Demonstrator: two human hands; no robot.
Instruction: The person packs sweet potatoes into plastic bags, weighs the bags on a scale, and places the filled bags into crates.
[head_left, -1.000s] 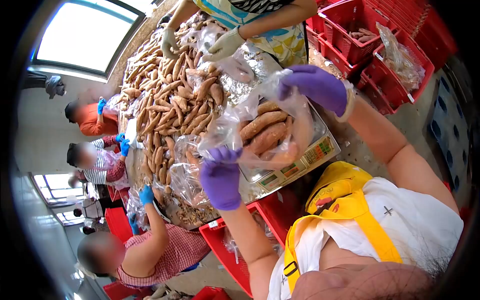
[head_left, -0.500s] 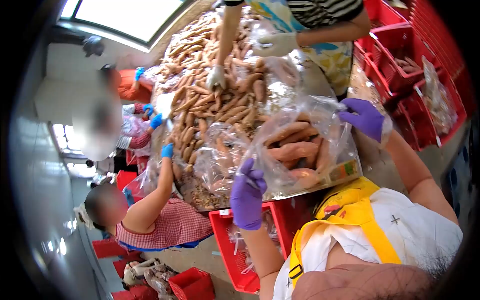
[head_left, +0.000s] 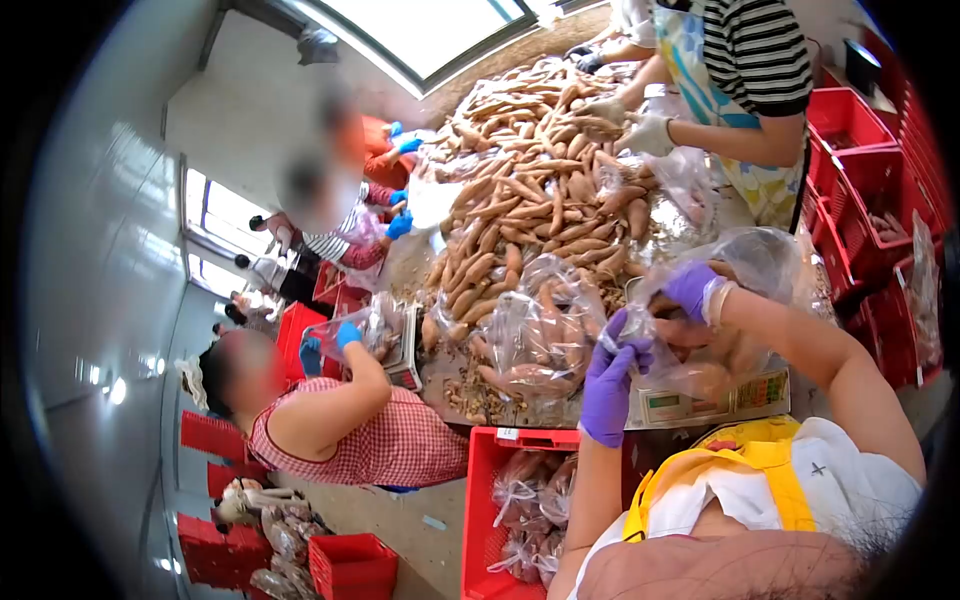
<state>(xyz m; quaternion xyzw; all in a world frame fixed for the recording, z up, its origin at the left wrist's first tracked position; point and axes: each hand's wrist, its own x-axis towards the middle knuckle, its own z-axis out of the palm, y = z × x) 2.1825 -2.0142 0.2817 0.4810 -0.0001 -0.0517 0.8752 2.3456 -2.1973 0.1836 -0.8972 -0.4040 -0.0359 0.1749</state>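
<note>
A clear plastic bag (head_left: pixel 705 380) filled with large sweet potatoes rests on a scale (head_left: pixel 700 405) at the table's near edge. My left hand (head_left: pixel 612 385), in a purple glove, is closed on the gathered plastic at the bag's left side. My right hand (head_left: pixel 692 290), gloved in purple too, is bent over the far side of the bag, its fingers closed on the plastic and partly hidden. Just left of this bag lies another clear bag of sweet potatoes (head_left: pixel 540 335). Behind both spreads a large heap of loose sweet potatoes (head_left: pixel 540 200).
Below the table edge, a red crate (head_left: pixel 480 510) holds several filled bags. A co-worker in a checked apron (head_left: pixel 350 430) handles a bag at the left; another in a striped top (head_left: pixel 755 80) works across the table. More red crates (head_left: pixel 850 170) stand at the right.
Both my hands have moved from wide apart to close together at the bag, drawing in its open mouth. The view has turned, shifting the scene. The co-worker at left now lifts a bag.
</note>
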